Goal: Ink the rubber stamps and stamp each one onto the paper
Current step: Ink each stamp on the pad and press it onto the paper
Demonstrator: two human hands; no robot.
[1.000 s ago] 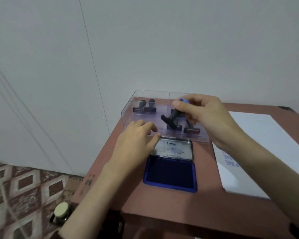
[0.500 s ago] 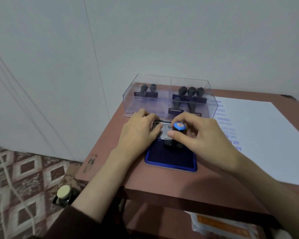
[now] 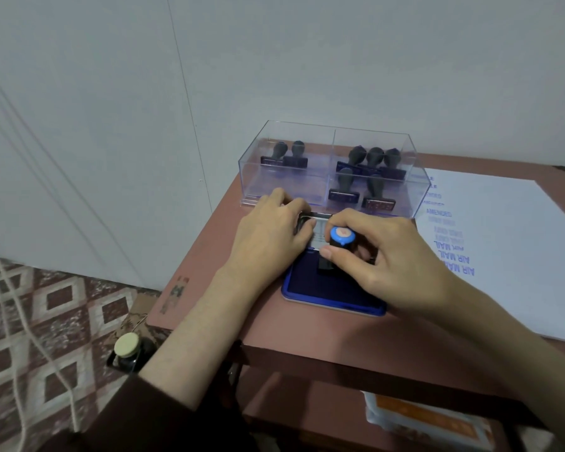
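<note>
The stamp (image 3: pixel 341 236) stands upright on the ink pad (image 3: pixel 335 296), its base down on the dark blue felt near the pad's 12 o'clock edge. The right hand (image 3: pixel 395 261) pinches its black handle just under the round blue cap, thumb on the near side and fingers round the far side. The left hand (image 3: pixel 269 234) lies on the pad's opened lid (image 3: pixel 318 228), at 10 o'clock from the stamp, fingers loosely bent, apparently steadying it.

The stamp looks light and rigid, with a hard plastic handle, a smooth cap and a rectangular block below carrying the rubber face (hidden against the felt). The handle's waist is the sensible place to hold. The inked face is best left untouched, since it would likely smear. The pad is a shallow case with a glossy blue rim, probably light enough to slide on the smooth reddish desk (image 3: pixel 229 288).

At 12 o'clock from the pad sits a clear box (image 3: pixel 274 185) with two compartments, holding more stamps (image 3: pixel 343 182) with dark knob handles. At 3 o'clock lies the white paper (image 3: pixel 509 262), thin and limp, bearing blue impressions along its left edge.
</note>
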